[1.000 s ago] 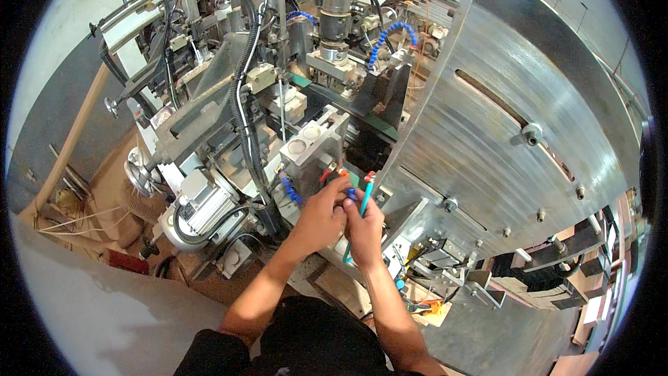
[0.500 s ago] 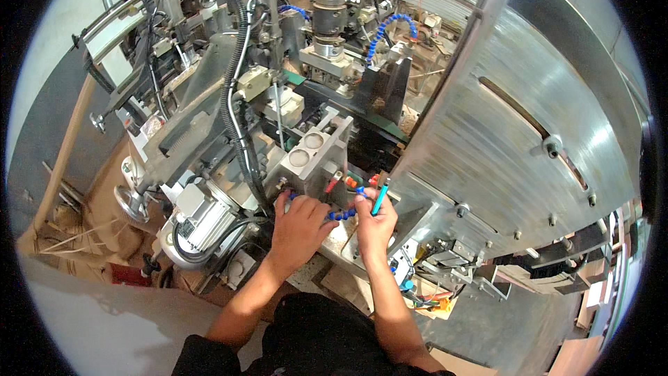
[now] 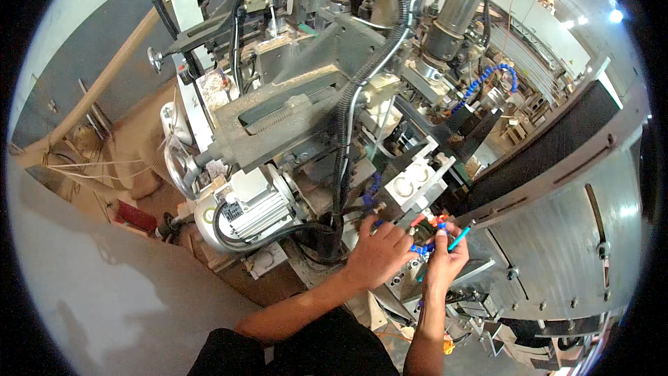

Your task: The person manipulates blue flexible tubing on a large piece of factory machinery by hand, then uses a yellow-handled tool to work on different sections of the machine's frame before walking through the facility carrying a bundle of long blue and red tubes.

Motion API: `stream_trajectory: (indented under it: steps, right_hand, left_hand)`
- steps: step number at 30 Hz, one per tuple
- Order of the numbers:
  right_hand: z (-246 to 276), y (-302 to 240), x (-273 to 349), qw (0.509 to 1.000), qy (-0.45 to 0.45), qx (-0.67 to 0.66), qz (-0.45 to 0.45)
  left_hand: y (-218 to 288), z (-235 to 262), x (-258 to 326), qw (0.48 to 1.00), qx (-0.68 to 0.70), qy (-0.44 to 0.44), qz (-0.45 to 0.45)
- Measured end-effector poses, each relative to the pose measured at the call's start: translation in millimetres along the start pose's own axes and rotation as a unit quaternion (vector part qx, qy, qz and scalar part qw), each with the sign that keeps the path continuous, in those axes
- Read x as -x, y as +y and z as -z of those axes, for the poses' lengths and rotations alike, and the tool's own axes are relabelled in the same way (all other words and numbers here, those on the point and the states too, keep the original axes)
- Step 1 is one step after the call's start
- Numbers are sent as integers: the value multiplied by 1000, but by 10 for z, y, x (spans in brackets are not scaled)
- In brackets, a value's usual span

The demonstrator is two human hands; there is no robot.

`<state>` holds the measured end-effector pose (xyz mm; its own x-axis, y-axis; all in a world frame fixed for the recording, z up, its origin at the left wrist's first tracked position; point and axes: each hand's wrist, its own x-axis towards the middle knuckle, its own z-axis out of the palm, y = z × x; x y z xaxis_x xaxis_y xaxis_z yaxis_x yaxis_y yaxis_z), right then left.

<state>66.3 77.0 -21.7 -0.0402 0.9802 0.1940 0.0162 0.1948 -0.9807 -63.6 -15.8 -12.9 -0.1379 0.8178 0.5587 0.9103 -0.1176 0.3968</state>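
Both hands are jammed in low on this woodworking machine, right under the pale block with two round recesses (image 3: 416, 182). The left hand (image 3: 376, 254) has its fingers curled around a short run of blue segmented coolant hose (image 3: 422, 248) with an orange-red tip (image 3: 433, 220), which sits between the two hands, touching both. The right hand (image 3: 443, 261) pinches a thin teal rod (image 3: 459, 238), maybe a small tool, can't tell exactly, while its fingers close near the hose too. That ball-jointed hose looks light and plastic, stiff enough to hold a bend but it'll pop apart if you yank it, so I'd grip close to the joint being moved, not out at the tip. The electric motor (image 3: 245, 207) and black corrugated conduit (image 3: 342, 139) sit just to the left.
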Motion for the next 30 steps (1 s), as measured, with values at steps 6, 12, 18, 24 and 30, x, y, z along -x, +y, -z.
stream_trajectory:
  steps: [6, 12, 18, 24, 30]
  right_hand:
    - [14, -66, 123, 996, 7, -12, -88]
    - [-16, -96, -21, 997, -4, 5, -79]
    - [-58, -123, -49, 998, -1, -11, -69]
    - [-30, 34, 85, 995, 40, -10, -96]
    - [-46, -40, 35, 991, 16, -54, -122]
  left_hand:
    - [-47, -26, 94, 998, 64, 1, 4]
    - [-14, 15, -14, 998, 55, -17, 39]
    - [16, -8, -32, 997, 63, 7, 40]
    - [-20, -15, 10, 997, 76, -12, 4]
    - [2, -43, -15, 998, 64, 2, 24]
